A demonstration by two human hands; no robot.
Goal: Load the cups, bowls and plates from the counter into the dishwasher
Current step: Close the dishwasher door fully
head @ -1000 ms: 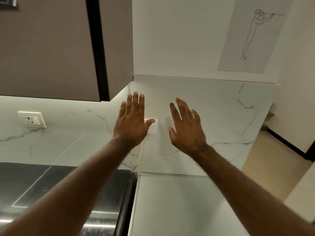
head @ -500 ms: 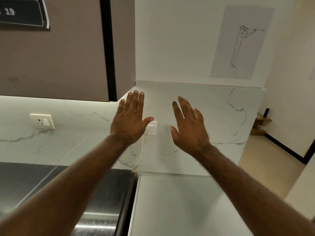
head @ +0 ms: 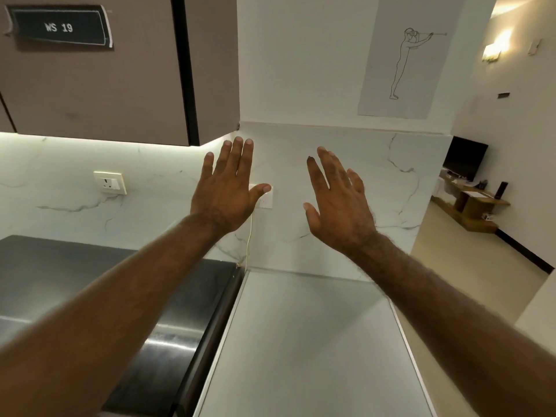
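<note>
Two bare hands are held up with the backs toward the camera, fingers spread and nothing in either: the left hand (head: 224, 194) in front of a white wall switch (head: 265, 197), the right hand (head: 338, 206) beside it, well apart from the left. Neither touches anything.

No cups, bowls or plates show anywhere in view. The white desk (head: 307, 341) below the hands is bare where it can be seen, and the dark steel surface (head: 90, 281) to its left carries nothing either. The dishwasher cannot be picked out with any certainty; the white top may belong to an appliance, but its front is out of view.

As a judgement from the task alone, such dishes are usually stiff, breakable and slippery when wet. Plates would best be taken by the rim with thumb on top, bowls by the rim or cupped from below, cups by the handle or around the body, one at a time. What these ones are made of cannot be told.

Much is cut off: the near edge of the desk, everything beneath it, and the left end of the steel surface. A thin pale cord (head: 249, 236) drops from the switch to the gap between the two surfaces; its end is hidden.
</note>
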